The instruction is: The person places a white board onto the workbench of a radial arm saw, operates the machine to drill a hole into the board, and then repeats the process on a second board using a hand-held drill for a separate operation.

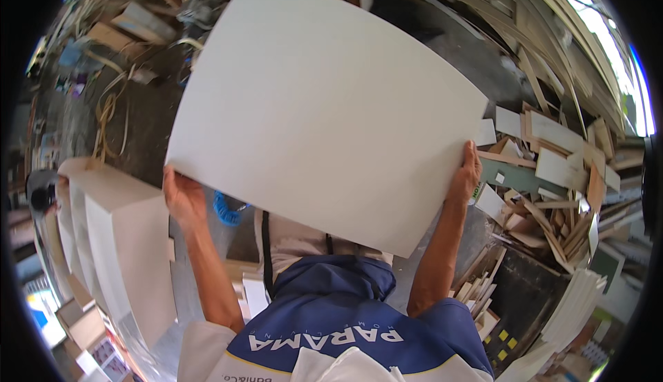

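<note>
A large flat white panel (318, 113) spans the middle of the view, held up in front of my body and tilted, its right side lower than its left. My left hand (184, 194) grips its lower left corner, with the fingers partly hidden behind the edge. At the right edge my right hand (469, 171) is closed on the panel, fingertips along the rim. Below the panel's lower edge a coiled blue hose (226, 209) shows near my left wrist.
A white shelf unit (131, 244) stands at the left, with a person (43, 192) beyond it. Wood and board offcuts (552, 175) lie heaped at the right. Long wooden strips (552, 44) lean at the far right. A tan cord (105, 123) hangs at the far left.
</note>
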{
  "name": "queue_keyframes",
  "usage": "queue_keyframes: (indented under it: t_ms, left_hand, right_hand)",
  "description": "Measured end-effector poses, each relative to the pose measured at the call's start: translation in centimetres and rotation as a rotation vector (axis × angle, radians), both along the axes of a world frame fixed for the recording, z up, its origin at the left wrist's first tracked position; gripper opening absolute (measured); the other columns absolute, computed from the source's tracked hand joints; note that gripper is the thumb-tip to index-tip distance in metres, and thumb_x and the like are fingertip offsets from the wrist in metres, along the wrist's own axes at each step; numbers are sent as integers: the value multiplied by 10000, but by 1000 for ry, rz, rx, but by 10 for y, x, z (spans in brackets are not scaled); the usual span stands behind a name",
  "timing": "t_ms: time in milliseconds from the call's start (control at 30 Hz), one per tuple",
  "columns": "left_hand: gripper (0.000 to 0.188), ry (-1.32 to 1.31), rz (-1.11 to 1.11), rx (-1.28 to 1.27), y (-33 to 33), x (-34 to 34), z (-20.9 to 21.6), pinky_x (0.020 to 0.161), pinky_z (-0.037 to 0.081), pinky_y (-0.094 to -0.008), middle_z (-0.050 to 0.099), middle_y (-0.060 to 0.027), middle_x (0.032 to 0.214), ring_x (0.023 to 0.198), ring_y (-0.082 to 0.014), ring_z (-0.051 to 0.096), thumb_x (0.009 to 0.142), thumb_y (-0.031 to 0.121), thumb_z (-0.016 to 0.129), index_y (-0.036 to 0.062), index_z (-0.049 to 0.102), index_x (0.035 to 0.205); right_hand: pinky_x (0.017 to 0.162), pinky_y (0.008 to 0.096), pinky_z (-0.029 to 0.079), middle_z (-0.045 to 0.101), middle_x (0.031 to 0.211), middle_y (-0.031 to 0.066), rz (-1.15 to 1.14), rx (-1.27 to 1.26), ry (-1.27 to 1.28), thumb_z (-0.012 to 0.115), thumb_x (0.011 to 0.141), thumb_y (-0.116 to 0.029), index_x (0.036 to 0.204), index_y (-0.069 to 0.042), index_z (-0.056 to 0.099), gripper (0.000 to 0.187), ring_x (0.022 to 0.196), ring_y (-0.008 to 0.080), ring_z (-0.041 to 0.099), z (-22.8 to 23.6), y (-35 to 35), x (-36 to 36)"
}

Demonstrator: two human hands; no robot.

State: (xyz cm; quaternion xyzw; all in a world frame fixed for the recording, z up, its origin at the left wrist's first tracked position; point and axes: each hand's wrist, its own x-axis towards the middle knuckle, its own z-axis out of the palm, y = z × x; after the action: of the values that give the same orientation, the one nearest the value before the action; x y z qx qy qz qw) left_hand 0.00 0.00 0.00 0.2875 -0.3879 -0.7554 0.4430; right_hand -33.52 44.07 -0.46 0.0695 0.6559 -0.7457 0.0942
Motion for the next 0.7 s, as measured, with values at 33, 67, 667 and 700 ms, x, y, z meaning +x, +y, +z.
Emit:
queue_keyframes:
  t_ms: [33, 67, 667, 700]
  left_hand:
    - [385, 2, -21, 17, -12, 1, -2, 1019, 499, -382, 642, -120, 1296, 1210, -232, 602, 1037, 297, 539, 9, 594, 1287]
    - [384, -9, -4, 44, -23, -1, -7, 1016, 499, -393, 645, -117, 1286, 1200, -233, 606, 1042, 308, 523, 13, 598, 1277]
    - [386, -160, 55, 241, 67, 61, -341, 935, 518, -409, 684, -86, 1147, 1085, -230, 644, 985, 328, 472, 37, 640, 1174]
    - [387, -194, 39, 222, 72, 71, -355, 932, 518, -407, 687, -87, 1143, 1081, -230, 645, 982, 326, 467, 39, 644, 1172]
  right_hand:
    - [1010, 290, 456, 691, 1195, 113, -50, 40, 15, 513, 1067, -289, 1358, 40, 591, 446, 1110, 184, 624, -6, -9, 0]
    - [975, 265, 458, 690, 1191, 99, -101, 80, 28, 493, 1076, -285, 1335, 52, 610, 440, 1100, 148, 611, -11, -18, 2]
    - [968, 229, 446, 684, 1246, 68, -51, 22, 250, 516, 1077, -196, 1401, 44, 563, 407, 1110, 96, 593, -274, 27, 40]
    - [978, 230, 443, 682, 1255, 71, -36, 33, 244, 515, 1077, -197, 1409, 43, 555, 411, 1120, 98, 592, -287, 31, 44]
